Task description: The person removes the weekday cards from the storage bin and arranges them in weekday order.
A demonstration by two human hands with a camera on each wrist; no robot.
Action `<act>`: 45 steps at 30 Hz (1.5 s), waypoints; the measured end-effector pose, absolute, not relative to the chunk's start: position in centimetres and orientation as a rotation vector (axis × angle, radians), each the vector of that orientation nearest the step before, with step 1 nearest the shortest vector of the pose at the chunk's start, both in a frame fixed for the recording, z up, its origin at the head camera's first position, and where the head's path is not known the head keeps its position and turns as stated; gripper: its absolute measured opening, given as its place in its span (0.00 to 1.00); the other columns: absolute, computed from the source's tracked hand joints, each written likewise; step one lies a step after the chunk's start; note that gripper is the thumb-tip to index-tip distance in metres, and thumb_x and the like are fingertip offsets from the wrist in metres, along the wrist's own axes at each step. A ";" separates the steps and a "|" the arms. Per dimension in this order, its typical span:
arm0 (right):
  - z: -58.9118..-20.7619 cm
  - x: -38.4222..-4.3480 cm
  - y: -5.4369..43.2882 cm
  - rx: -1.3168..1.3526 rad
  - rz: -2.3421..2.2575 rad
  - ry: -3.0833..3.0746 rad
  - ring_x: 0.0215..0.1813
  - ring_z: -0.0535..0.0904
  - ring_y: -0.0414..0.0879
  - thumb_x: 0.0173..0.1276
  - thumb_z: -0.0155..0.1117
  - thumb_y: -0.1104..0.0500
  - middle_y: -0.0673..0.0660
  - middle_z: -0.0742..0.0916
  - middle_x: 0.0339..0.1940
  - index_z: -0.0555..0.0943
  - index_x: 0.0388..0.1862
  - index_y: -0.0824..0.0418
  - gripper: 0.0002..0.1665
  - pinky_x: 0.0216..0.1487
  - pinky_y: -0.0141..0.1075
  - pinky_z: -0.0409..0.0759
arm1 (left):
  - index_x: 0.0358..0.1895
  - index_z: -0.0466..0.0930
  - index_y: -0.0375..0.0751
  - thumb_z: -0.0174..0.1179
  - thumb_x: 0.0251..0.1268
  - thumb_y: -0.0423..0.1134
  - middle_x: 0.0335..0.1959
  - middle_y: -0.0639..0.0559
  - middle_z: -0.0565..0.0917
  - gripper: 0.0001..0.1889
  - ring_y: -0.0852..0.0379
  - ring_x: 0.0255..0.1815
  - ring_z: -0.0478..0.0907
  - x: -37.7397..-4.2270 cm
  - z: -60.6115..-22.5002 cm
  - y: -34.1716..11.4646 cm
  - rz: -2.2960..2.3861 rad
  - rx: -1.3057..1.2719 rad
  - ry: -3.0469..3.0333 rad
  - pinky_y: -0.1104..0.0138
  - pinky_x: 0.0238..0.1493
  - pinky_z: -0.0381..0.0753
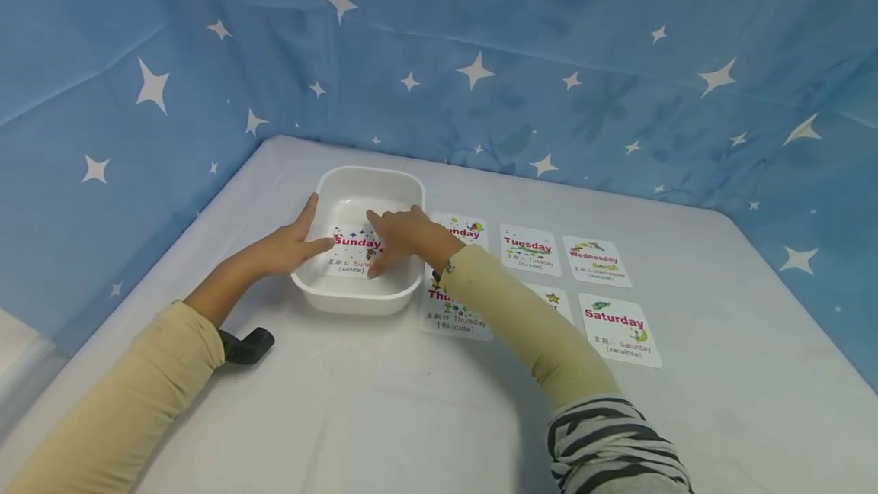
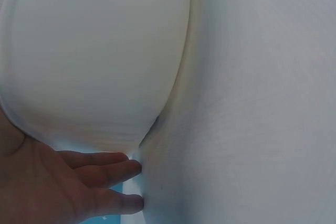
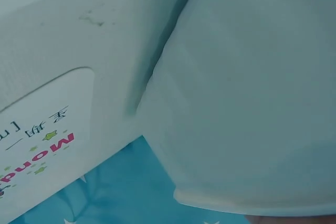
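In the head view, a card printed "Sunday" [image 1: 351, 261] lies within a white plastic tub [image 1: 366, 303]. My left hand [image 1: 286, 248] is at the tub's left side, its thumb reaching over the rim with the tip at the card's left edge. The left wrist view shows several straight fingers [image 2: 113, 174] just outside the tub's wall. My right hand [image 1: 401, 238] reaches over the right rim. Its thumb and forefinger are spread apart over the card's right part, thumb near the lower edge. In the right wrist view the tub's outer wall [image 3: 252, 93] hides nearly all of that hand.
Right of the tub lie two rows of weekday cards: Tuesday [image 1: 530, 250], Wednesday [image 1: 597, 261] and Saturday [image 1: 620, 330] show fully. My right arm partly covers the Monday card [image 1: 459, 223], the Thursday card [image 1: 456, 319] and another card [image 1: 554, 299]. A starry blue curtain [image 1: 439, 44] hangs behind.
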State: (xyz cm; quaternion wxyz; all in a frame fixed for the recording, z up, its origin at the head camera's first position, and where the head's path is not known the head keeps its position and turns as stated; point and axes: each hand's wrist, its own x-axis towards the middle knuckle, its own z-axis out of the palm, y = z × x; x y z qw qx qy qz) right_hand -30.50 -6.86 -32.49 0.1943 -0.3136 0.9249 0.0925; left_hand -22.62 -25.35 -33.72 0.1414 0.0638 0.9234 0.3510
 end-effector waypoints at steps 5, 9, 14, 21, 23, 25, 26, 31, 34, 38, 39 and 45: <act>-32.3 -30.5 -6.7 -0.869 0.237 2.589 0.69 0.62 0.49 0.46 0.65 0.31 0.54 0.64 0.70 0.42 0.74 0.46 0.63 0.70 0.47 0.52 | 0.68 0.15 0.40 0.43 0.69 0.50 0.71 0.29 0.36 0.45 0.50 0.32 0.78 -22.7 -33.6 -25.0 0.999 0.192 2.675 0.67 0.29 0.74; -32.3 -30.6 -6.5 -0.868 0.050 2.590 0.55 0.71 0.48 0.46 0.71 0.39 0.56 0.62 0.64 0.37 0.74 0.43 0.67 0.61 0.41 0.66 | 0.68 0.14 0.39 0.43 0.69 0.49 0.71 0.29 0.35 0.45 0.49 0.35 0.77 -22.7 -33.7 -24.8 1.015 0.211 2.666 0.67 0.31 0.74; -32.5 -30.7 -5.8 -0.904 -0.304 2.609 0.42 0.76 0.46 0.48 0.74 0.53 0.58 0.57 0.61 0.29 0.72 0.41 0.71 0.48 0.35 0.75 | 0.68 0.14 0.39 0.43 0.69 0.49 0.70 0.27 0.46 0.45 0.52 0.30 0.77 -22.9 -33.8 -24.5 1.031 0.229 2.653 0.67 0.31 0.74; -32.4 -31.2 -4.6 -0.926 -0.770 2.692 0.46 0.75 0.48 0.53 0.70 0.64 0.63 0.59 0.65 0.35 0.74 0.43 0.64 0.46 0.34 0.77 | 0.68 0.14 0.39 0.43 0.69 0.50 0.70 0.27 0.46 0.45 0.52 0.30 0.76 -23.0 -33.7 -24.0 0.998 0.216 2.664 0.67 0.31 0.73; -32.4 -31.2 -4.3 -0.940 -0.855 2.688 0.42 0.76 0.48 0.56 0.67 0.65 0.62 0.64 0.62 0.37 0.74 0.44 0.60 0.42 0.33 0.77 | 0.68 0.13 0.40 0.43 0.69 0.50 0.70 0.27 0.45 0.45 0.52 0.29 0.76 -23.0 -33.7 -23.9 0.990 0.209 2.661 0.67 0.30 0.73; -32.3 -31.2 -4.0 -0.957 -0.917 2.661 0.38 0.78 0.46 0.58 0.64 0.66 0.60 0.69 0.60 0.39 0.74 0.44 0.57 0.37 0.32 0.77 | 0.67 0.13 0.40 0.43 0.69 0.49 0.69 0.26 0.46 0.45 0.52 0.28 0.76 -23.0 -33.7 -23.8 0.989 0.204 2.657 0.67 0.30 0.73; -32.3 -31.1 -3.9 -0.968 -0.940 2.642 0.37 0.79 0.45 0.60 0.62 0.66 0.60 0.71 0.58 0.40 0.74 0.44 0.54 0.36 0.31 0.77 | 0.67 0.13 0.41 0.43 0.69 0.50 0.69 0.26 0.47 0.45 0.52 0.28 0.76 -23.1 -33.8 -23.8 0.990 0.203 2.655 0.67 0.30 0.73; -31.8 -30.2 -3.0 -1.035 -1.038 2.611 0.37 0.82 0.46 0.67 0.51 0.67 0.59 0.75 0.57 0.45 0.74 0.46 0.43 0.32 0.30 0.77 | 0.68 0.13 0.40 0.42 0.69 0.51 0.70 0.26 0.44 0.45 0.52 0.28 0.76 -23.1 -33.9 -23.7 0.980 0.214 2.660 0.67 0.30 0.73; -31.2 -29.3 -2.2 -1.042 -1.079 2.645 0.35 0.82 0.47 0.68 0.48 0.66 0.59 0.73 0.60 0.48 0.73 0.48 0.39 0.29 0.31 0.74 | 0.68 0.14 0.40 0.42 0.69 0.53 0.71 0.28 0.40 0.46 0.50 0.31 0.75 -23.0 -33.8 -23.8 0.973 0.210 2.667 0.66 0.32 0.72; -30.1 -27.8 -0.5 -1.020 -1.167 2.627 0.43 0.82 0.47 0.68 0.47 0.66 0.59 0.70 0.63 0.49 0.73 0.48 0.38 0.34 0.31 0.77 | 0.68 0.14 0.40 0.42 0.69 0.55 0.71 0.31 0.32 0.46 0.41 0.50 0.71 -22.8 -33.5 -24.2 0.963 0.196 2.673 0.61 0.41 0.71; -29.9 -27.4 0.1 -1.014 -1.186 2.619 0.46 0.82 0.46 0.68 0.47 0.66 0.59 0.70 0.63 0.49 0.73 0.48 0.38 0.36 0.32 0.78 | 0.67 0.14 0.39 0.42 0.69 0.55 0.71 0.31 0.31 0.47 0.38 0.55 0.67 -22.7 -33.4 -24.3 0.959 0.194 2.674 0.58 0.43 0.70; -28.8 -24.8 5.5 -0.909 -1.293 2.548 0.56 0.78 0.51 0.68 0.49 0.67 0.58 0.70 0.61 0.48 0.73 0.46 0.39 0.43 0.38 0.80 | 0.67 0.13 0.39 0.42 0.69 0.53 0.70 0.34 0.25 0.46 0.31 0.71 0.38 -22.5 -33.5 -25.0 0.972 0.187 2.663 0.43 0.63 0.52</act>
